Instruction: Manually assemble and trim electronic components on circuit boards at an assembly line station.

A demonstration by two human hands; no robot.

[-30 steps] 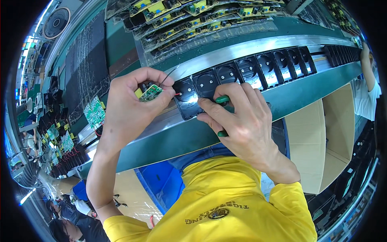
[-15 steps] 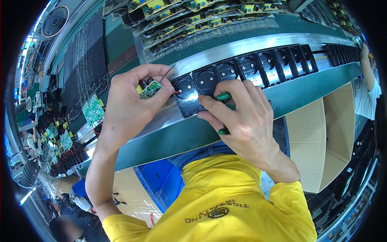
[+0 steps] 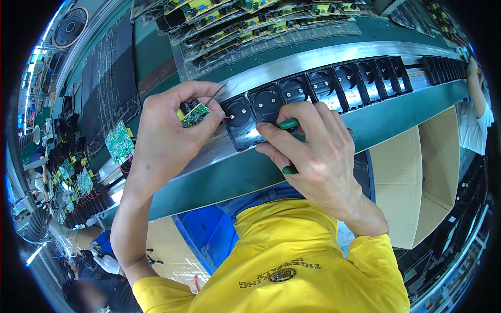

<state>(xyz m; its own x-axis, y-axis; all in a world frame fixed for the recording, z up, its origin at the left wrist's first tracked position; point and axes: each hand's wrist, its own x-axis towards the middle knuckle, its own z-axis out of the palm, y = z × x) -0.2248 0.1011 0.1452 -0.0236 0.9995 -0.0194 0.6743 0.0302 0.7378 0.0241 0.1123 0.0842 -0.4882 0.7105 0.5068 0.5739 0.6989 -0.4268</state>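
My left hand (image 3: 175, 125) is closed on a small green circuit board (image 3: 197, 116) with yellow and black parts, pinched between thumb and fingers. A red wire runs from beside my thumb to a metal pin in the nearest black plastic housing (image 3: 240, 128). A dark wire (image 3: 215, 94) sticks up past my fingertips. My right hand (image 3: 315, 151) is closed around green-handled pliers (image 3: 288, 124); both handle ends show, but the jaws are hidden. The right fingertips are at the right edge of that first housing, beside a second black housing (image 3: 267, 104).
More black housings line the metal rail (image 3: 313, 58) to the right. Stacked trays of circuit boards (image 3: 255, 31) stand behind it. Wired boards (image 3: 120, 142) on housings sit at left. An open cardboard box (image 3: 399, 182) is below right. Other people are at the far right and lower left.
Both my hands keep nearly the same place and grip. The row of housings looks almost unmoved. At lower left, another person has shifted slightly.
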